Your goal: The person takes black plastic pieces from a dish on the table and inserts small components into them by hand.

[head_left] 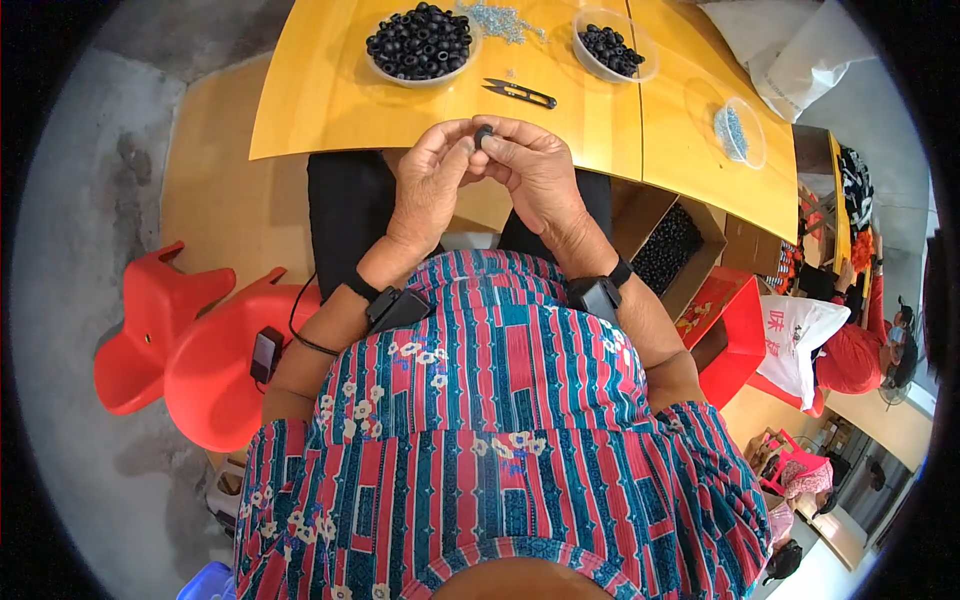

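Observation:
Just past the table's front edge, both hands meet around a small black ring-like part (483, 134). My left hand (432, 178) pinches it between thumb and fingers from the left. The thumb and fingertips of my right hand (535, 172) close on it from the other side. A pair of black thread snips (520, 93) lies on the yellow table (330, 95) beyond my hands. Far left stands a clear bowl (420, 82) heaped with black ring-like parts, beside a loose pile of small silvery pieces (500, 20).
A second clear bowl (592, 66) holds fewer black parts; a third (757, 148) holds silvery pieces. Below the table at right is a cardboard box (690, 288) of black parts. Red chairs (215, 370) stand at left, a red stool (735, 335) at right. Other people sit farther right.

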`<state>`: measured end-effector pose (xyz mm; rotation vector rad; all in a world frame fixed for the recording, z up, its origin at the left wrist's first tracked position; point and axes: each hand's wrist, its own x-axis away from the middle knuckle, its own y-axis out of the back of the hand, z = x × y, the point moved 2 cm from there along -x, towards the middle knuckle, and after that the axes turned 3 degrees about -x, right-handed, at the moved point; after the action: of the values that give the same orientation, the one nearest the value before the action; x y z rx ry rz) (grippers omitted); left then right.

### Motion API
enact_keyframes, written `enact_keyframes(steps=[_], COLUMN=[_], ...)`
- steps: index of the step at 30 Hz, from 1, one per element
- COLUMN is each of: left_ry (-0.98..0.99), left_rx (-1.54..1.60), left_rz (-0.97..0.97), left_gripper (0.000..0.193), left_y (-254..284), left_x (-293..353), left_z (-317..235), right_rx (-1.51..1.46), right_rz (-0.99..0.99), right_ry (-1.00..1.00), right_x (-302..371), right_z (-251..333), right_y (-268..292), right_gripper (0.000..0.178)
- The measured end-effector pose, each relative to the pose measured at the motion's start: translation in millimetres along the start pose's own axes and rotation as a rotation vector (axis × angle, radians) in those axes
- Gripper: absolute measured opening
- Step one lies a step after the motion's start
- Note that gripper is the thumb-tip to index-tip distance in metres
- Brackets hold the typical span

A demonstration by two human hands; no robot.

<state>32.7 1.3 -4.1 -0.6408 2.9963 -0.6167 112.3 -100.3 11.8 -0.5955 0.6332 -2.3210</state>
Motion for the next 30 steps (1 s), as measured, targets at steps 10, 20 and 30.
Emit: enact_keyframes(steps=[10, 20, 30], left_ry=[0.104, 0.089, 0.034], left_rx=[-0.046, -0.01, -0.015], left_rz=[-0.019, 0.003, -0.074], left_gripper=[0.028, 0.024, 0.02], left_y=[1.9, 5.9, 1.4], left_x=[4.6, 1.4, 1.4], left_z=[5.6, 5.4, -3.2], right_rx=[0.047, 0.139, 0.311], right_rz=[-0.091, -0.087, 0.036], right_ry=[0.031, 0.028, 0.135], right_x=[0.1, 5.7, 6.7], right_z=[3.7, 1.9, 2.8], right_y=[8.6, 0.3, -3.6], right_gripper=[0.022, 0.022, 0.025])
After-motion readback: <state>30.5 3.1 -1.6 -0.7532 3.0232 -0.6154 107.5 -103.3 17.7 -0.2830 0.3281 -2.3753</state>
